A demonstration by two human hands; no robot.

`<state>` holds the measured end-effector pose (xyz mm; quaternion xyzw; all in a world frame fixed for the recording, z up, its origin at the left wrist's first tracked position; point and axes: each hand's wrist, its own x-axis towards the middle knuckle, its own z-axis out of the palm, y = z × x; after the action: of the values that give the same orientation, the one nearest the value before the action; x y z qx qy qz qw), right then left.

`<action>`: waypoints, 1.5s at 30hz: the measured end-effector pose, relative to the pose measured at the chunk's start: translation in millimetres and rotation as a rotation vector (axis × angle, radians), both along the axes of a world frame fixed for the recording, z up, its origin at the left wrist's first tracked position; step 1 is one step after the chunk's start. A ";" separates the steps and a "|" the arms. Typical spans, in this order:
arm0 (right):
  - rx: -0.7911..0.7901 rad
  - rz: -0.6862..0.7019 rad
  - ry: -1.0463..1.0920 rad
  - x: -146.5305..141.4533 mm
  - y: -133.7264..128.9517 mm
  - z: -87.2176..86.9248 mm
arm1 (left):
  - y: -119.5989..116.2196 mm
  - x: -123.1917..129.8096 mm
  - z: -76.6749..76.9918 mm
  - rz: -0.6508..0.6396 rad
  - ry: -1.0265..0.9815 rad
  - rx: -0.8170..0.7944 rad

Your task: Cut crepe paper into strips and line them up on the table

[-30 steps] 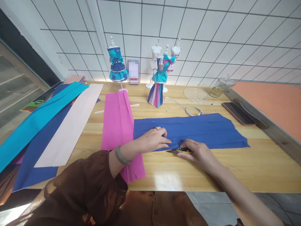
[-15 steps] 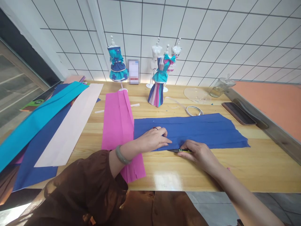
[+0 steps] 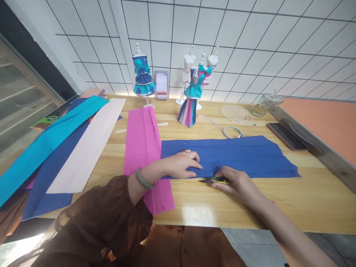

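In the head view, your left hand (image 3: 183, 164) lies over the near left part of the blue sheet (image 3: 244, 155), fingers loosely spread and slightly bent, gripping nothing that shows. Your right hand (image 3: 235, 179) is closed around a small pair of snips (image 3: 218, 179), whose dark tips point left along the sheet's near edge. You have the blue sheet lengthwise on the tabletop (image 3: 236, 211), in front of the roll of tape (image 3: 241, 133), its left end meeting the pink sheet (image 3: 139, 144) that your left forearm crosses.

The step in hand looks like trimming that near edge, with one hand steadying and the other cutting — though whether the blades are parted, or touch the edge, you cannot tell from here. The next move seems to call for blades lined up with the edge and light, flat pressure from your left hand. Its fingertips rest near the tips of the snips, so mind that gap — and smooth the creases, since a fold could make the cut wander.
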<state>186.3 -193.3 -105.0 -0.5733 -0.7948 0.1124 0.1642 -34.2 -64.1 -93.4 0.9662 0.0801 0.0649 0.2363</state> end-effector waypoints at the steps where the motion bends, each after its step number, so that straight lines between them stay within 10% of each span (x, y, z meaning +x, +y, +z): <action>1: -0.002 -0.001 -0.005 -1.3 0.7 0.4 | -0.1 0.3 -0.3 -0.001 0.001 0.002; 45: -0.041 0.017 0.001 -15.9 6.2 5.9 | 1.2 2.1 -9.7 -0.013 -0.062 0.032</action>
<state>170.4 -187.1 -99.0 -0.5699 -0.7971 0.1303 0.1516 -32.1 -63.0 -103.1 0.9679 0.0657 0.0944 0.2235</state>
